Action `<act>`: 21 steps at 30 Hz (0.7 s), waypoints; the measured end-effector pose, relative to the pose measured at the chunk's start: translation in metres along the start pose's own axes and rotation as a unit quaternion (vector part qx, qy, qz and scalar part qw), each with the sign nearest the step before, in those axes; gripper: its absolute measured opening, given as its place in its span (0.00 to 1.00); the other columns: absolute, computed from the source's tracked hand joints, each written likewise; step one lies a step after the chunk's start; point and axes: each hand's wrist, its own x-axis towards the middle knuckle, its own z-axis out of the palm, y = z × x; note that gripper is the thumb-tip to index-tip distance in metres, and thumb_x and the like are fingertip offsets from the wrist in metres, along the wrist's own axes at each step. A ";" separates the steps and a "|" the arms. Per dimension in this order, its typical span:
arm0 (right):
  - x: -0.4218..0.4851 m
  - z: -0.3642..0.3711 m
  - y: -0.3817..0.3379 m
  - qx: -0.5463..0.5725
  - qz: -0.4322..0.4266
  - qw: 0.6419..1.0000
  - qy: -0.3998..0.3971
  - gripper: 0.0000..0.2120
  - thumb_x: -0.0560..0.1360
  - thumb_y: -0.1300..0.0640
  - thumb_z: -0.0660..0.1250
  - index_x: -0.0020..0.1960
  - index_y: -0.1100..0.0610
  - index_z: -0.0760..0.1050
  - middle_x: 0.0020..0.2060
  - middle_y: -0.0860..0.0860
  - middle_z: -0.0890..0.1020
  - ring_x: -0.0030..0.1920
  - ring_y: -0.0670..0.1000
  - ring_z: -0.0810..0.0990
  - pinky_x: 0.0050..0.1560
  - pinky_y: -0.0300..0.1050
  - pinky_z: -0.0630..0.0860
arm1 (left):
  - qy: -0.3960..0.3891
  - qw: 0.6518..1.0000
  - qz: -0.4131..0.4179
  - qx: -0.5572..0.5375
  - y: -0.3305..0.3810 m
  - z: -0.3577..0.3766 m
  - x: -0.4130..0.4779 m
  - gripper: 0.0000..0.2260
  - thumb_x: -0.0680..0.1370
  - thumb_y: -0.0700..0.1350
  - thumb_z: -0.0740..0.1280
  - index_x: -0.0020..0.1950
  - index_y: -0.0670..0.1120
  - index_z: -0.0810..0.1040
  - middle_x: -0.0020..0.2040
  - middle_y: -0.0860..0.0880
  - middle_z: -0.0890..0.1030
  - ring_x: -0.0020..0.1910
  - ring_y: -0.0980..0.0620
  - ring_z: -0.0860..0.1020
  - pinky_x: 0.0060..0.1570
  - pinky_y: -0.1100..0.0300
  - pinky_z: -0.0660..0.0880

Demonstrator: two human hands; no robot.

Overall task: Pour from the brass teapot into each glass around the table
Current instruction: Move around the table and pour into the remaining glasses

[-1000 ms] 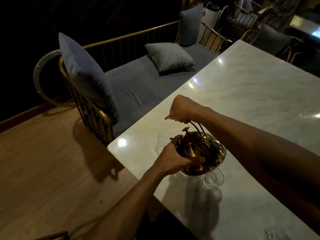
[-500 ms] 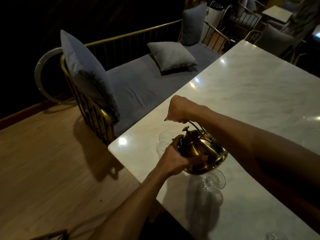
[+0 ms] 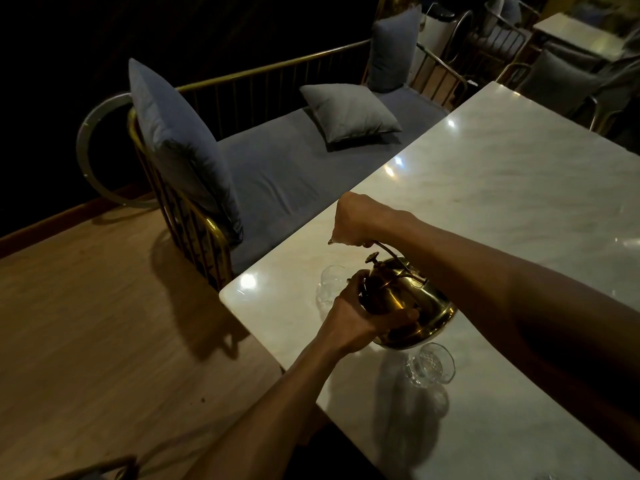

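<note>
Your brass teapot (image 3: 405, 303) has tipped a little further toward the table's corner than it was a second ago, and its base now shows more of its underside. Both of your hands hold it where they did before.

At the far left lies the wooden floor (image 3: 104, 341), with a silver ring (image 3: 85, 147) against the end of a gold-railed bench (image 3: 277, 181). A grey cushion (image 3: 180, 147) leans upright on that end, and a flat cushion (image 3: 349, 112) lies further along the seat.

The marble table (image 3: 502, 174) starts just right of the bench. Near its corner stands the corner glass (image 3: 329, 284), partly hidden behind your left hand (image 3: 356, 317). That hand is wrapped round the front of the teapot's body, fingers curled over it and thumb laid along its side. It covers the spout, so you cannot tell whether anything is flowing.

You hold the teapot in the air above the table, between the two glasses. It is tilted so that the lid knob (image 3: 372, 258) leans toward the corner glass. Above it your right hand (image 3: 356, 221) is a closed fist round the wire handle (image 3: 388, 247), and the forearm runs off to the right.

Below the raised base, just to the right, the near glass (image 3: 431, 367) stands on the marble, its rim partly under the pot's edge.
</note>
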 end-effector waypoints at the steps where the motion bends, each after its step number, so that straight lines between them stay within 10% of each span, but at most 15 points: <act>1: 0.000 0.000 0.000 -0.002 0.000 1.000 0.001 0.13 0.75 0.60 0.70 0.35 0.60 0.70 0.31 0.54 0.75 0.28 0.50 0.75 0.28 0.38 0.71 | 0.000 1.000 0.000 0.000 0.000 0.000 0.000 0.49 0.61 0.65 0.76 0.77 0.51 0.62 0.73 0.49 0.71 0.70 0.48 0.71 0.68 0.51 0.72; 21: -0.004 0.002 0.012 -0.001 -0.018 0.999 0.035 0.11 0.74 0.59 0.69 0.35 0.60 0.72 0.30 0.54 0.76 0.28 0.50 0.76 0.27 0.39 0.68 | 0.010 1.000 0.026 0.012 0.000 0.003 -0.002 0.46 0.63 0.58 0.80 0.76 0.51 0.63 0.72 0.51 0.71 0.67 0.52 0.72 0.64 0.60 0.74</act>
